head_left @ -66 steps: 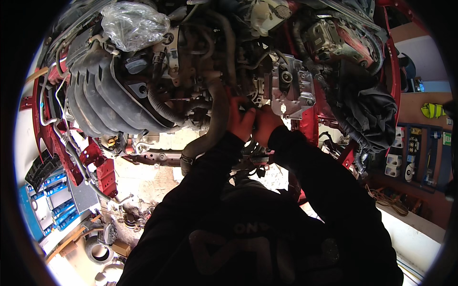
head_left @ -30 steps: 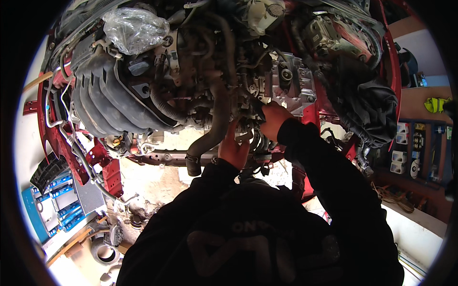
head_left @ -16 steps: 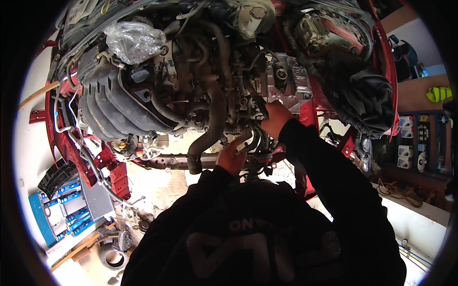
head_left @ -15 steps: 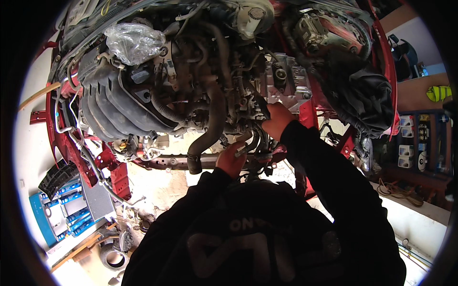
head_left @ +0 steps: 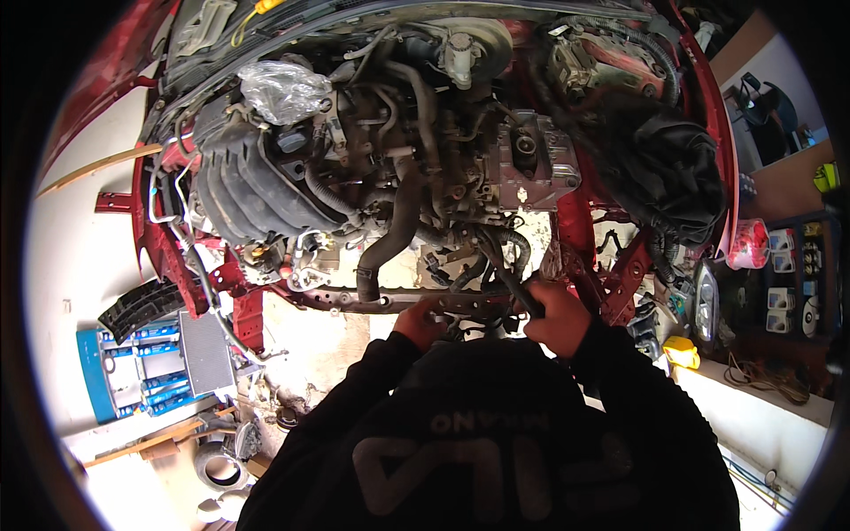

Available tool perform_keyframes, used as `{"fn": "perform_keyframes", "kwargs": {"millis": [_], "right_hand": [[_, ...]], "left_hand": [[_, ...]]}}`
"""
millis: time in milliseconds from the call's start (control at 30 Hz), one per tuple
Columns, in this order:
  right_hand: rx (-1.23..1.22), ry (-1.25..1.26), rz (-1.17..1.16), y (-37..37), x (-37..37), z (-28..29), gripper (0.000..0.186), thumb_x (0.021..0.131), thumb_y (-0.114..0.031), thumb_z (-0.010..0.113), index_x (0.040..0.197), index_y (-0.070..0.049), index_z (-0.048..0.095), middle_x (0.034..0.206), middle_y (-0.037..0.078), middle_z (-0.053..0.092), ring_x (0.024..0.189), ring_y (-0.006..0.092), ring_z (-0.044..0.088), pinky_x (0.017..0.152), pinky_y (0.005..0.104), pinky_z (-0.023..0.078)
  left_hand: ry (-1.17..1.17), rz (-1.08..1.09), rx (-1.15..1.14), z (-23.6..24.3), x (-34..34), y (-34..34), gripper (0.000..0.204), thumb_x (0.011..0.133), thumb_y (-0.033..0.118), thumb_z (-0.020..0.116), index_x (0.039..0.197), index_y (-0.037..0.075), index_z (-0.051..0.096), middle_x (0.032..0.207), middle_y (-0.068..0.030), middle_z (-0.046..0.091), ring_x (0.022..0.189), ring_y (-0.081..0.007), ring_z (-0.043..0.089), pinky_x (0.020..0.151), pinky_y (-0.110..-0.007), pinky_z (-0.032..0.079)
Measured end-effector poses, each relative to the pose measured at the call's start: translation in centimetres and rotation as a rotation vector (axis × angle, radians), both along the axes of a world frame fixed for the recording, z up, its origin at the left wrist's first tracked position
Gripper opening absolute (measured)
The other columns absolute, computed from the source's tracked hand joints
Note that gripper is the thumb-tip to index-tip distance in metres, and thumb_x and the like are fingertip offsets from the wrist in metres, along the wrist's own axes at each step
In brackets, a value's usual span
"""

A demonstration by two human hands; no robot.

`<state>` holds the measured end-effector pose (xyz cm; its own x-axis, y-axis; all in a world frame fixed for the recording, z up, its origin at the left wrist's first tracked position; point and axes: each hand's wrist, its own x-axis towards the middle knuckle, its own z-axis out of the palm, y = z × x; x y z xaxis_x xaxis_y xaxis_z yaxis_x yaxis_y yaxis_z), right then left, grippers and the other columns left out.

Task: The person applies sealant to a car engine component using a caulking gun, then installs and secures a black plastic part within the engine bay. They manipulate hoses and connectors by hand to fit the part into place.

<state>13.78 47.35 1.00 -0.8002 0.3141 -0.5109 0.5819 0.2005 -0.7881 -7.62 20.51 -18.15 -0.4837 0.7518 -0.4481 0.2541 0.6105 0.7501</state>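
Note:
My right hand point(head_left: 560, 320) is closed around the end of a long dark hose or loom point(head_left: 509, 274) that runs back into the engine bay. Lower left of it, my left hand point(head_left: 420, 322) has curled fingers at the front crossmember point(head_left: 341, 299); whatever they hold is hidden. A thick bent hose point(head_left: 398, 230) hangs above my left hand, beside the ribbed black engine cover point(head_left: 248, 186). A grey metal housing point(head_left: 540, 181) sits above my right hand.
Red body rails point(head_left: 620, 283) flank the bay. Black draped fabric point(head_left: 664, 168) lies over its right side, crumpled clear plastic point(head_left: 283, 88) at the upper left. A radiator point(head_left: 204, 350), a tyre point(head_left: 221, 465) and a yellow object point(head_left: 680, 350) are lower down, near shelving point(head_left: 801, 283) on the right.
Both hands have moved down toward me, out of the middle of the engine bay. My right hand has drawn the dark length forward with it. The view has shifted, showing more at the top.

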Motion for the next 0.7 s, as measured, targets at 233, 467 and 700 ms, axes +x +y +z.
{"fn": "perform_keyframes", "kwargs": {"millis": [233,467,700], "right_hand": [[-0.064,0.004,0.021,-3.6,3.2,-4.1,0.043,0.086,-0.025,0.076,0.122,-0.003,0.079,0.108,0.017,0.077,0.102,0.0275,0.075,0.092,0.04,0.057],[0.027,-0.152,-0.062,-7.5,9.0,-10.6,0.045,0.094,-0.038,0.077,0.123,-0.003,0.08,0.101,0.018,0.081,0.094,0.0303,0.078,0.089,0.0425,0.059],[0.129,-0.298,-0.388,-24.2,20.3,-22.8,0.036,0.086,-0.032,0.079,0.103,0.0,0.08,0.086,0.02,0.079,0.083,0.0344,0.079,0.077,0.0449,0.062]], "left_hand": [[0.007,-0.27,-0.299,-13.4,-1.0,-15.1,0.064,0.105,0.06,0.07,0.152,0.016,0.067,0.14,-0.0176,0.075,0.127,-0.0335,0.072,0.109,-0.045,0.057],[-0.282,-0.295,-0.386,-20.7,-5.5,-22.8,0.067,0.111,0.063,0.058,0.159,0.017,0.063,0.151,-0.016,0.072,0.143,-0.0326,0.065,0.123,-0.043,0.05],[-0.083,-0.459,-0.543,-18.4,-10.6,-22.7,0.068,0.103,0.056,0.068,0.156,0.013,0.065,0.149,-0.0189,0.073,0.138,-0.0335,0.069,0.118,-0.045,0.054]]}}
